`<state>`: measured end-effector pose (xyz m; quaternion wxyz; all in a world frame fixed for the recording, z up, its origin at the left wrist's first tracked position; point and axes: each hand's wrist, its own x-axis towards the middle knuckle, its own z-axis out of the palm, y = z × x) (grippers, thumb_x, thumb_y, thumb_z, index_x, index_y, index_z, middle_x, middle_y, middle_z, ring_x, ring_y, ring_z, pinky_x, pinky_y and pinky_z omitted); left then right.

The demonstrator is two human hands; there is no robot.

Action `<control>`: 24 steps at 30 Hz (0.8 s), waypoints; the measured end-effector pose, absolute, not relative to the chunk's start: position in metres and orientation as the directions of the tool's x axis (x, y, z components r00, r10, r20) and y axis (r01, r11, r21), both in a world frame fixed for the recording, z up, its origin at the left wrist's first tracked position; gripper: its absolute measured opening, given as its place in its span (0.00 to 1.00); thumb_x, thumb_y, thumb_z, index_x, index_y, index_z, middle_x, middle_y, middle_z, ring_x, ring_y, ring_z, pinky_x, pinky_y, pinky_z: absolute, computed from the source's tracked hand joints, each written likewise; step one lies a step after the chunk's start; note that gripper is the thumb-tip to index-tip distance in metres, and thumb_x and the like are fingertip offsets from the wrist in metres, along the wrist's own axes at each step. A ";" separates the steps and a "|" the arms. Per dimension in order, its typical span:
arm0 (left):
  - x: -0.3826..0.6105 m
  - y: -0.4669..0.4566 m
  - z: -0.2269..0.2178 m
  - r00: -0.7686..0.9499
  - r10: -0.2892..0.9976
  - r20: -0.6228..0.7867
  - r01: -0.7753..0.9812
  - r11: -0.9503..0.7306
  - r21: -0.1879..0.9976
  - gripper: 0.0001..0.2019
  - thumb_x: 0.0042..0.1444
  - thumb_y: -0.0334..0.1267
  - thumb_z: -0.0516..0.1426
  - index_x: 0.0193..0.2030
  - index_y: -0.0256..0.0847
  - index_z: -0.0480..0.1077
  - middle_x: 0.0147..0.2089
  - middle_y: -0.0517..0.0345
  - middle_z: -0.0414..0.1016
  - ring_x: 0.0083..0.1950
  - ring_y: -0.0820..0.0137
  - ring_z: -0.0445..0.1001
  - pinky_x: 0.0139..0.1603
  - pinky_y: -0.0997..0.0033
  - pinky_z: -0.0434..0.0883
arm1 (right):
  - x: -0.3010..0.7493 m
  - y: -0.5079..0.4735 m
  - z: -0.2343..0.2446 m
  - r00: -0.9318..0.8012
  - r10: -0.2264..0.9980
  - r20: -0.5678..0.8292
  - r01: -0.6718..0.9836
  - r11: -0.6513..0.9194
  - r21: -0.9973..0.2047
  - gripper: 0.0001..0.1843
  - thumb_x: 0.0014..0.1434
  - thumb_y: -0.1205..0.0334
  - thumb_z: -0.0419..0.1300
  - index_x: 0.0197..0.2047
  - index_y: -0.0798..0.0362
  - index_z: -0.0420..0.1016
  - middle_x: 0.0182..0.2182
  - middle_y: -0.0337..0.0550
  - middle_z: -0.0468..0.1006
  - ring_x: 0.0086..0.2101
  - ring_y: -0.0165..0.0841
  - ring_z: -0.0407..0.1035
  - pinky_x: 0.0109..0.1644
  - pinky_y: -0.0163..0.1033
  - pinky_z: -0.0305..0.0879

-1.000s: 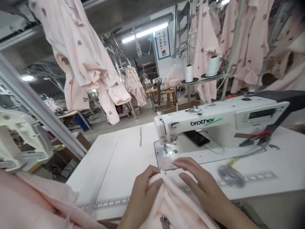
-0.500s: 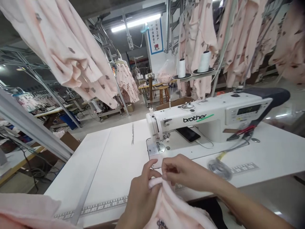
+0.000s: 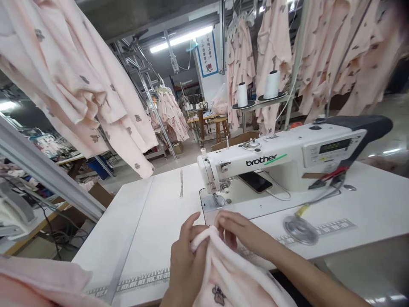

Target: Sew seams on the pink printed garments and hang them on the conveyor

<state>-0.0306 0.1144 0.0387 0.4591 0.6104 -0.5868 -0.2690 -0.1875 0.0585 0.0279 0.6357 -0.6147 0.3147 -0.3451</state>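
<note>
A pale pink garment (image 3: 236, 273) with a small dark bear print hangs from my hands at the table's front edge. My left hand (image 3: 188, 251) is closed round its white rolled edge, the index finger raised. My right hand (image 3: 238, 228) pinches the same edge at its top, fingertips partly hidden behind the cloth. Just beyond them stands a white sewing machine (image 3: 268, 157) marked "brother". Its needle and presser foot (image 3: 217, 198) are a short way past my fingers, with no cloth under them that I can see.
A phone (image 3: 255, 182) on a cable lies under the machine arm. To the right are red-handled scissors (image 3: 334, 174) and a clear round disc (image 3: 300, 230). Thread cones (image 3: 272, 85) stand behind. Pink garments (image 3: 79, 81) hang overhead; more pink cloth (image 3: 41, 277) lies at lower left.
Both hands keep hold of the garment's edge and have shifted slightly. The right fingers now reach further over the edge, and more of the bear print shows. The view has tilted a little.
</note>
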 end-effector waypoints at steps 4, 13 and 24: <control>-0.032 0.115 0.043 0.228 -0.941 0.249 -0.538 0.091 0.838 0.17 0.54 0.35 0.52 0.52 0.46 0.61 0.39 0.63 0.76 0.37 0.73 0.74 0.39 0.75 0.67 | -0.190 0.087 0.047 0.367 -0.905 0.213 -0.360 -0.350 -0.865 0.08 0.58 0.56 0.56 0.32 0.51 0.66 0.27 0.36 0.70 0.28 0.32 0.63 0.31 0.35 0.55; -0.015 0.099 0.062 -0.250 -0.968 -0.006 -0.444 0.109 0.890 0.16 0.57 0.42 0.52 0.52 0.48 0.69 0.52 0.55 0.66 0.52 0.68 0.66 0.41 0.77 0.67 | -0.201 0.066 0.045 0.583 -0.744 0.328 -0.112 -0.473 -0.874 0.12 0.63 0.69 0.49 0.41 0.48 0.73 0.40 0.36 0.74 0.41 0.31 0.67 0.45 0.32 0.58; -0.009 0.014 0.010 -0.315 -0.930 -0.192 -0.451 -0.031 0.892 0.15 0.55 0.47 0.52 0.36 0.36 0.72 0.35 0.55 0.73 0.35 0.69 0.70 0.35 0.74 0.65 | -0.196 -0.011 -0.010 0.399 -0.917 -0.021 -0.486 -0.192 -0.853 0.09 0.56 0.57 0.57 0.30 0.54 0.70 0.26 0.35 0.71 0.28 0.30 0.64 0.26 0.30 0.53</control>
